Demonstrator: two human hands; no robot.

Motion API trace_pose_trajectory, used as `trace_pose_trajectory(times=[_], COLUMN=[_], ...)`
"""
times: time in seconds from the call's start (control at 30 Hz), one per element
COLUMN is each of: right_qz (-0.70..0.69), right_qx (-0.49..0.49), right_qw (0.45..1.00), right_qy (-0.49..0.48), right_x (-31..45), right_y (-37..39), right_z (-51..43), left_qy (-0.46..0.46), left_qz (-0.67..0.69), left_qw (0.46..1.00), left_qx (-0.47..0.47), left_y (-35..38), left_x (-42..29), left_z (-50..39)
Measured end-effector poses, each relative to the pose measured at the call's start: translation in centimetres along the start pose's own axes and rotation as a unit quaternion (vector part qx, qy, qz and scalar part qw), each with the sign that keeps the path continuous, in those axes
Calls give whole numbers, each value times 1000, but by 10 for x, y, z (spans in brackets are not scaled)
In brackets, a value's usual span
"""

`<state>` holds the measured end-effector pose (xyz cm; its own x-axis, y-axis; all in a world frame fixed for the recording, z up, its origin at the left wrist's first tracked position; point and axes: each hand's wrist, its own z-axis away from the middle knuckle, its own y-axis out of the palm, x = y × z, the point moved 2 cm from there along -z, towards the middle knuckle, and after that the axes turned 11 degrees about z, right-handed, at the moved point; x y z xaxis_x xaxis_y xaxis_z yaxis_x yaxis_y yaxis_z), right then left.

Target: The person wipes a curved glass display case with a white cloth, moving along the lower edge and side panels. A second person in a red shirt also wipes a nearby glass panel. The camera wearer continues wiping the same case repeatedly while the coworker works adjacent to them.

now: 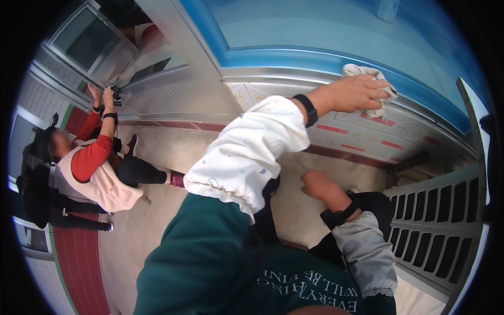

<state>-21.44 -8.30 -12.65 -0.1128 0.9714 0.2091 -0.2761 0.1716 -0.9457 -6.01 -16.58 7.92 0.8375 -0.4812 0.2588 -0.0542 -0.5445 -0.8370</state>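
Observation:
My left hand (352, 94) presses a crumpled pale cloth (364, 71) against the lower rail (283, 58) of a blue-tinted window frame, its fingers spread over the cloth. Blue-looking glass (307, 29) fills the frame above the rail. Lower down, my right hand (319, 186) hovers over or rests near my bent leg, apart from the window; its fingers are curled out of sight, and whether they hold anything is hidden. Both forearms wear light sleeve covers and dark wrist straps.
Patterned wall tiles (338, 128) lie below the window. A grey slotted metal panel (433, 212) stands close on my right. On the left, a seated person (98, 169) raises both hands to a metal-framed door (169, 90); another person in dark clothes (39, 197) stands behind.

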Motion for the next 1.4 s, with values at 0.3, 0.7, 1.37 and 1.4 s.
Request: trace_pose_trajectory(times=[0.3,0.7,1.37,1.4], right_qz=[44,-36,-595,-511], right_qx=[68,-17,-431,-487], right_qw=[996,999,656,681], right_qy=[-25,12,172,193], right_x=[5,-14,-77,-92], right_y=[21,-33,-140,-144], right_z=[-3,-4,13,20], left_qy=[-192,-485,-438,-450], left_qz=[-43,-72,589,620], left_qw=[980,849,645,596], left_qx=[34,-196,-212,-243], left_y=[-91,-147,-36,-36], left_x=[5,-24,-73,-71], left_z=[189,264,103,107])
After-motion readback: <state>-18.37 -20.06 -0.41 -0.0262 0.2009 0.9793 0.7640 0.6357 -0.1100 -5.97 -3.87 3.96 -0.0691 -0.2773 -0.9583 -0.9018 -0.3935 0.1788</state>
